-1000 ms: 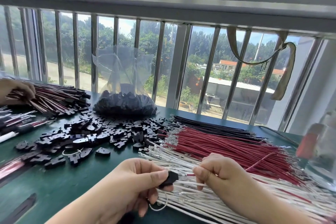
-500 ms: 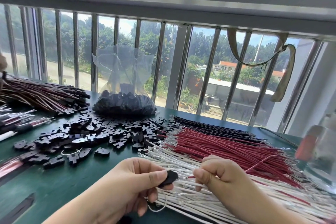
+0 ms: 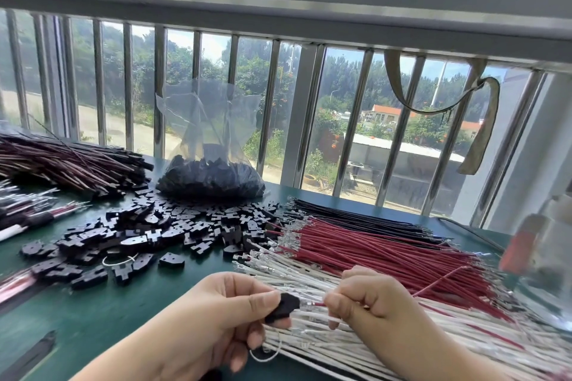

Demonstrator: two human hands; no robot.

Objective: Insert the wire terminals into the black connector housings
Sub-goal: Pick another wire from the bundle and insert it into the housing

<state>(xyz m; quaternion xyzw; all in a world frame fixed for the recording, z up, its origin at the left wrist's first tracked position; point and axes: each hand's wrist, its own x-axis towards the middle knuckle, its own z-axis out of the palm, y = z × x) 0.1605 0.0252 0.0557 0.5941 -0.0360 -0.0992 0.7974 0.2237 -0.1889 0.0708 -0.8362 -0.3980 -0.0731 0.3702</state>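
My left hand (image 3: 216,315) pinches a black connector housing (image 3: 283,308) between thumb and fingers near the bottom centre. My right hand (image 3: 368,303) pinches a red wire (image 3: 439,281) just behind its metal terminal (image 3: 309,305), whose tip touches the housing's right end. A white wire loop (image 3: 266,356) hangs below my left hand. Under both hands lie rows of white wires (image 3: 356,346), red wires (image 3: 387,254) and black wires (image 3: 371,223). Loose black housings (image 3: 148,232) are scattered on the green table (image 3: 108,312) to the left.
A clear plastic bag (image 3: 210,173) of black housings stands at the back by the barred window (image 3: 272,117). A heap of finished wire assemblies (image 3: 62,164) lies at the far left. A blurred clear bottle (image 3: 538,257) stands at the right edge.
The red wire's terminal has moved left to the housing's end. Another person's hand, on the far-left heap one second ago, has left the view. My head has tilted slightly.
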